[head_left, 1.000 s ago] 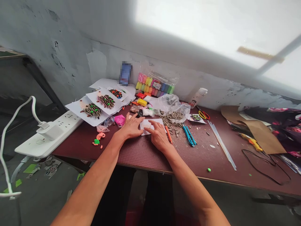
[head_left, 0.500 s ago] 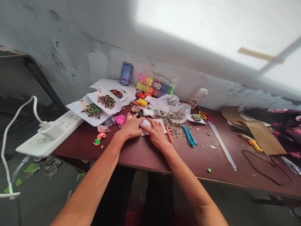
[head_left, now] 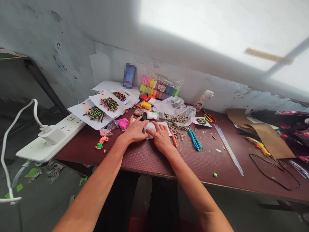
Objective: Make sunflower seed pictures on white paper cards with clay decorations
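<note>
A small white sheet of paper [head_left: 167,126] lies on the table under my hands. On it, between my fingers, shows a pale, flattened patch [head_left: 151,126], perhaps clay; its outline is partly covered. My left hand [head_left: 135,131] rests at the sheet's left edge, fingers extended and holding nothing. My right hand [head_left: 160,136] lies on the sheet with its fingers stretched out against the pale patch. An orange pen-like stick [head_left: 173,139] lies just right of my right hand, beside loose striped sunflower seeds [head_left: 177,123].
Sheets with seed-covered hedgehog shapes [head_left: 96,113] lie left, near pink clay [head_left: 123,123]. Coloured clay packs [head_left: 159,87] lean at the back. A blue utility knife [head_left: 195,139], scissors [head_left: 209,116], clear glue sticks [head_left: 229,149] and a yellow glue gun [head_left: 259,146] lie right. A power strip [head_left: 51,137] stands left.
My fingers have drawn slightly apart, and more of the pale patch on the paper shows between them. Everything else on the table stays where it was.
</note>
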Available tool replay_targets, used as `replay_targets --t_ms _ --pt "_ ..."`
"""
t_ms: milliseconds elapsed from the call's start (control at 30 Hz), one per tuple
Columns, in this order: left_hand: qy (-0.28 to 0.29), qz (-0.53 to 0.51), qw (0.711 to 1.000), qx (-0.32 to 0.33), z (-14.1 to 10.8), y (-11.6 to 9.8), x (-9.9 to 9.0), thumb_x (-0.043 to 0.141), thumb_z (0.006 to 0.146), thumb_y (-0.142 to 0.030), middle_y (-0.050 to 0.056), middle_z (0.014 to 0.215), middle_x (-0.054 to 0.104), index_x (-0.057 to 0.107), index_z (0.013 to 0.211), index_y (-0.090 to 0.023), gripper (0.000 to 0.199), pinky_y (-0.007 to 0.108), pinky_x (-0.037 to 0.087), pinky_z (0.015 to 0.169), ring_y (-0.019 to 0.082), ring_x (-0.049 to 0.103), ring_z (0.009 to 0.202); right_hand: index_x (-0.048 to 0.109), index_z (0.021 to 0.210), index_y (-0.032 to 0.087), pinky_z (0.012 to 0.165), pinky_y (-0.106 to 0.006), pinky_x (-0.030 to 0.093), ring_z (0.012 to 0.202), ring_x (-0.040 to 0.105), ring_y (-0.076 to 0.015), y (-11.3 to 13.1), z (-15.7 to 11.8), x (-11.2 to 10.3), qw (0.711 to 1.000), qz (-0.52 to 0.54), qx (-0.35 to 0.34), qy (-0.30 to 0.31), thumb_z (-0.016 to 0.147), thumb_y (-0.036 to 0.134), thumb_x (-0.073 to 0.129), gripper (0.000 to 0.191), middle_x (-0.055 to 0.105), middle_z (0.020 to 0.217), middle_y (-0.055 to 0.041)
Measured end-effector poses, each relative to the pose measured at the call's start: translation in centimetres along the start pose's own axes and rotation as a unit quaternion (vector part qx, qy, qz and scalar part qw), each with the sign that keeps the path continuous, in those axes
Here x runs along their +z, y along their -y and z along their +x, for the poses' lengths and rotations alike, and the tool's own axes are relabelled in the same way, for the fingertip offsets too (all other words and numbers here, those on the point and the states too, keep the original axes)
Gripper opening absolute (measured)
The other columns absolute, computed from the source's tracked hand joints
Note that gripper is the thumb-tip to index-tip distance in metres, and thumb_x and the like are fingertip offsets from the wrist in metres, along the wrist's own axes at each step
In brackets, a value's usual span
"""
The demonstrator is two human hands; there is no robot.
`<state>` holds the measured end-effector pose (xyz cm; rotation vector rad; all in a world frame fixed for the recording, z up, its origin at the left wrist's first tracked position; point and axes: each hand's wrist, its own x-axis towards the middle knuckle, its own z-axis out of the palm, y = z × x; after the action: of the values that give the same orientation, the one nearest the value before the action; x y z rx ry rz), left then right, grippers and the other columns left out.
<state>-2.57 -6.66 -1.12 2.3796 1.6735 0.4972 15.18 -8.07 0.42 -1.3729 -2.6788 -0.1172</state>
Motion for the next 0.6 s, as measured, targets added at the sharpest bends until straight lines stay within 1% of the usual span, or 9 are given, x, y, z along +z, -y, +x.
replay_targets --t_ms 233,367,467,600 --pt "0.0 -0.007 1.0 0.001 -0.05 0.02 0.01 0.056 0.077 -0.034 0.009 0.138 0.065 0.053 0.141 -0.025 0.065 0.064 0.004 0.124 0.035 0.035 0.149 0.068 0.131 0.031 0.104 -0.045 0.035 0.13 0.046 -0.0296 -0.14 -0.24 -0.09 1.0 0.003 0.003 -0.006 0.099 0.016 0.048 0.04 0.043 0.156 -0.0121" --pt "0.001 -0.004 1.0 0.001 0.0 0.07 0.07 0.056 0.078 -0.035 0.009 0.139 0.064 0.053 0.141 -0.025 0.065 0.064 0.005 0.124 0.035 0.035 0.149 0.068 0.13 0.033 0.104 -0.044 0.037 0.129 0.047 -0.0283 -0.19 -0.43 -0.12 1.0 0.018 0.002 -0.012 0.096 0.012 0.05 0.044 0.044 0.156 -0.0101" --pt "-0.001 0.0 1.0 0.003 0.03 0.08 0.08 0.056 0.078 -0.037 0.009 0.14 0.064 0.052 0.142 -0.026 0.065 0.064 0.005 0.123 0.035 0.035 0.148 0.069 0.129 0.034 0.104 -0.044 0.037 0.13 0.047 -0.0284 -0.11 -0.4 -0.05 1.0 0.023 -0.005 -0.004 0.096 0.012 0.051 0.043 0.043 0.156 -0.0091" --pt "0.0 0.003 1.0 0.001 0.03 0.05 0.07 0.057 0.078 -0.036 0.009 0.14 0.064 0.052 0.142 -0.025 0.066 0.063 0.005 0.124 0.035 0.036 0.148 0.069 0.129 0.033 0.104 -0.045 0.036 0.131 0.046 -0.0293 -0.09 -0.32 0.04 1.0 0.019 0.0 0.001 0.097 0.014 0.049 0.042 0.043 0.156 -0.0108"
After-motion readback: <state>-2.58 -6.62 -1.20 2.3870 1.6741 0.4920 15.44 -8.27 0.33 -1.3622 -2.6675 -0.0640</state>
